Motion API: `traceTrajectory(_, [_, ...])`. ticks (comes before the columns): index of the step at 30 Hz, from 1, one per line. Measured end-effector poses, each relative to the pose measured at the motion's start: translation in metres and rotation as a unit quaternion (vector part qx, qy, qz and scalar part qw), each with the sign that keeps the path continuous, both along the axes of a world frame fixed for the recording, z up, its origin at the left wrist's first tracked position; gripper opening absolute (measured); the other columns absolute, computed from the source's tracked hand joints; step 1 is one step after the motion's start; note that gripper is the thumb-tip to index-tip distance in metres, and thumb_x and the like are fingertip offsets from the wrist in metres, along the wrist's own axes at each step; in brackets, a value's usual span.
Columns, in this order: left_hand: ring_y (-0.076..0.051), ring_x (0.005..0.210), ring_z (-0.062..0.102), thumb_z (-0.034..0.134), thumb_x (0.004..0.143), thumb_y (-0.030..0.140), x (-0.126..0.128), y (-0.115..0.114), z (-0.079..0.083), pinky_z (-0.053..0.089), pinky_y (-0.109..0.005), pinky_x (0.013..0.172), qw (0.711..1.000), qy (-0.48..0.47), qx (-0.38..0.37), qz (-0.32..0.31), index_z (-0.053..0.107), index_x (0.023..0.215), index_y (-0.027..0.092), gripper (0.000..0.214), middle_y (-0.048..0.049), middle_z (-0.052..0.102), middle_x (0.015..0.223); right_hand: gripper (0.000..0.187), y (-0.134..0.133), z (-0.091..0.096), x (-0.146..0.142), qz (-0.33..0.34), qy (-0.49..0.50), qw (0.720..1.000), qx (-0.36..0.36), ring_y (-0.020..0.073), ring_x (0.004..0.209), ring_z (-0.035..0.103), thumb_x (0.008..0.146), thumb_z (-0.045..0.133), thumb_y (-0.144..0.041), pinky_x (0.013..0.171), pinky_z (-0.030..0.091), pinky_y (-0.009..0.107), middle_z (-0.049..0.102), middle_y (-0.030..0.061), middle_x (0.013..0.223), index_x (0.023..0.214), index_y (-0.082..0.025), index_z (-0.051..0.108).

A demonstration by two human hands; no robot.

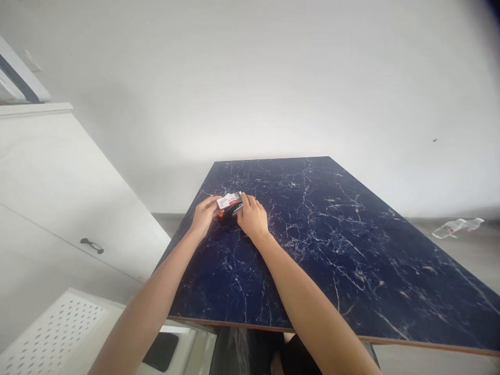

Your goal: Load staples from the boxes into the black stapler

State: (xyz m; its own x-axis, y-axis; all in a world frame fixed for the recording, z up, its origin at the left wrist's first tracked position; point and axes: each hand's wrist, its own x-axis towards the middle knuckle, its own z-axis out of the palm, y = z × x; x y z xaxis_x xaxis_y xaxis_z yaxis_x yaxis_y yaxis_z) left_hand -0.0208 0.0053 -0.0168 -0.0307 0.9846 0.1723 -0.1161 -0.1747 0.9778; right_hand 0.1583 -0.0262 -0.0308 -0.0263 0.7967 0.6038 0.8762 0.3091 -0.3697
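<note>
Both my hands meet near the far left corner of a dark blue marbled table (332,239). My left hand (203,214) is closed around the left end of a small dark object with an orange part (226,212). A small white box with a red label (228,200) sits on top of that object, between my hands. My right hand (253,216) has its fingers curled onto the right end of the box and the dark object. What exactly the dark object is cannot be made out.
A white cabinet with a dark handle (92,245) stands to the left. A white perforated surface (50,333) and a black phone (161,351) lie at the lower left. A clear plastic bottle (457,227) lies on the floor at the right.
</note>
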Motion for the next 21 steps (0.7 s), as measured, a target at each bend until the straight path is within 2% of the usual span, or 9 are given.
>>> traceTrajectory(5, [-0.02, 0.092, 0.07, 0.078, 0.075, 0.034, 0.001, -0.001, 0.002, 0.058, -0.032, 0.081, 1.0, -0.014, -0.005, -0.012, 0.076, 0.099, 0.016, 0.03, -0.0092, 0.073, 0.108, 0.058, -0.002, -0.001, -0.001, 0.049, 0.033, 0.998, 0.029, 0.0291, 0.113, 0.057, 0.087, 0.046, -0.014, 0.097, 0.051, 0.042, 0.057, 0.0155, 0.135, 0.145, -0.017, 0.049])
traceTrajectory(8, [-0.02, 0.093, 0.07, 0.078, 0.076, 0.035, 0.0, -0.001, 0.003, 0.057, -0.031, 0.082, 1.0, -0.023, 0.008, -0.018, 0.076, 0.101, 0.017, 0.031, -0.0084, 0.073, 0.109, 0.054, -0.001, -0.002, -0.002, 0.087, 0.106, 0.989, 0.05, 0.0273, 0.118, 0.057, 0.088, 0.048, -0.016, 0.099, 0.052, 0.041, 0.055, 0.014, 0.138, 0.142, -0.018, 0.053])
traceTrajectory(13, [-0.021, 0.094, 0.069, 0.079, 0.076, 0.035, 0.0, -0.004, 0.006, 0.057, -0.032, 0.082, 0.999, -0.035, 0.006, -0.036, 0.076, 0.101, 0.017, 0.031, -0.0081, 0.072, 0.109, 0.044, 0.001, 0.0, 0.0, 0.137, 0.253, 0.955, 0.065, 0.0212, 0.104, 0.065, 0.088, 0.047, -0.017, 0.091, 0.057, 0.035, 0.06, 0.0124, 0.131, 0.129, -0.018, 0.063])
traceTrajectory(18, [-0.024, 0.104, 0.068, 0.08, 0.076, 0.033, 0.002, -0.01, 0.012, 0.056, -0.036, 0.09, 0.996, -0.064, -0.006, -0.062, 0.077, 0.103, 0.018, 0.031, -0.009, 0.073, 0.113, 0.038, -0.002, 0.007, -0.005, 0.19, 0.327, 0.922, 0.09, 0.0199, 0.103, 0.066, 0.085, 0.05, -0.016, 0.089, 0.058, 0.034, 0.065, 0.0093, 0.121, 0.118, -0.02, 0.068])
traceTrajectory(21, [-0.025, 0.105, 0.068, 0.08, 0.076, 0.03, 0.003, -0.012, 0.016, 0.056, -0.038, 0.093, 0.993, -0.093, -0.012, -0.073, 0.077, 0.103, 0.017, 0.03, -0.0097, 0.073, 0.113, 0.037, -0.004, 0.007, -0.01, 0.192, 0.372, 0.905, 0.078, 0.0194, 0.101, 0.067, 0.084, 0.052, -0.015, 0.087, 0.059, 0.033, 0.066, 0.0085, 0.12, 0.116, -0.021, 0.068])
